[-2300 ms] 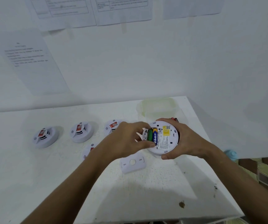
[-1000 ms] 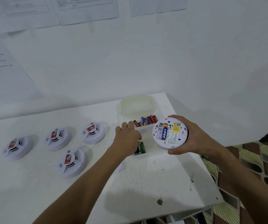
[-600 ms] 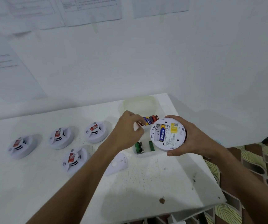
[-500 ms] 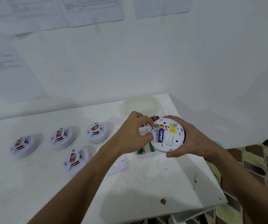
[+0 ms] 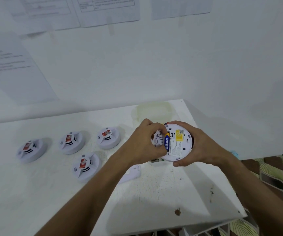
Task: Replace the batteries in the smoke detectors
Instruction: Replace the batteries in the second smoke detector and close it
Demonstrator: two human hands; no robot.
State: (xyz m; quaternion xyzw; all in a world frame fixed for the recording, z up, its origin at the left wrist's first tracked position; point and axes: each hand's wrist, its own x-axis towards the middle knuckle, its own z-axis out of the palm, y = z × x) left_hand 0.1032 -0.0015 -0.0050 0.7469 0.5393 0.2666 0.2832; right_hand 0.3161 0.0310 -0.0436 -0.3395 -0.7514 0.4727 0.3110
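Observation:
My right hand (image 5: pixel 200 147) grips a round white smoke detector (image 5: pixel 178 143), held back side up above the table. One blue battery (image 5: pixel 166 142) lies in its open compartment. My left hand (image 5: pixel 144 145) is at the compartment's left edge, fingers curled and pinching there; whether a battery is between them is hidden. The white battery cover (image 5: pixel 132 172) lies on the table under my left wrist. Green batteries (image 5: pixel 155 160) show just below the detector.
Several white smoke detectors (image 5: pixel 84 165) with red labels sit face up on the white table (image 5: pixel 52 193) to the left. A translucent container (image 5: pixel 151 110) stands at the back near the wall. The table's right edge and front corner are close by.
My left hand dropped a green battery by the detector, reached to the battery row behind it, then came back to the compartment. The right hand kept holding the detector.

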